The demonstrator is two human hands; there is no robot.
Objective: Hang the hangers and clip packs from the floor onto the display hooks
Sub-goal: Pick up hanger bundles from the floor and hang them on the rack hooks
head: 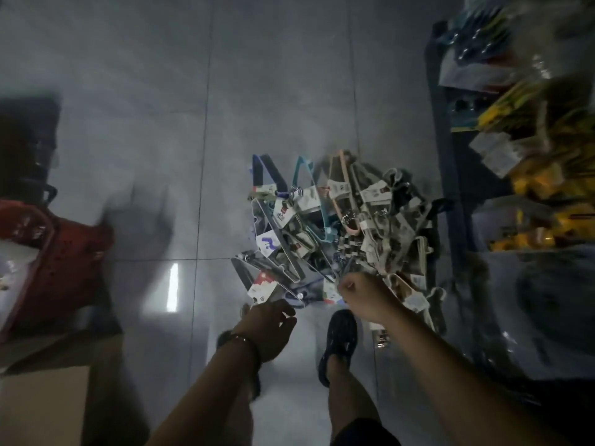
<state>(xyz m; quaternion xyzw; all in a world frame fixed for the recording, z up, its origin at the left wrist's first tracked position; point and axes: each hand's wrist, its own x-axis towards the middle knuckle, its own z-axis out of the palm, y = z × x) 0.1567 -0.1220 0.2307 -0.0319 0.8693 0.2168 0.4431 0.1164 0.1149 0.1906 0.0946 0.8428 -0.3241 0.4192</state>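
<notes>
Nearest the camera, a dark shoe stands on the grey tiled floor between the two forearms. The left hand, a dark band on its wrist, hangs with its fingers loosely curled just at the near edge of the pile of hangers and clip packs. Its fingertips are close to a red-and-white card label, but motion blur hides whether they touch or hold anything. The right hand is bunched like a fist over the near middle of the pile, thumb against the forefinger. Whether it pinches a hanger cannot be told.

The pile lies on the floor directly beyond both hands, a tangled heap. Cream hangers lie just right of the right hand. Farther in, thin metal hooks and white card labels cross one another. A teal hanger, a pink hanger and a dark blue hanger stick out at the far side.

To the right of the pile stands a dark display rack hung with yellow packs. Well apart on the left is a red basket, blurred, with a cardboard box nearer the camera.
</notes>
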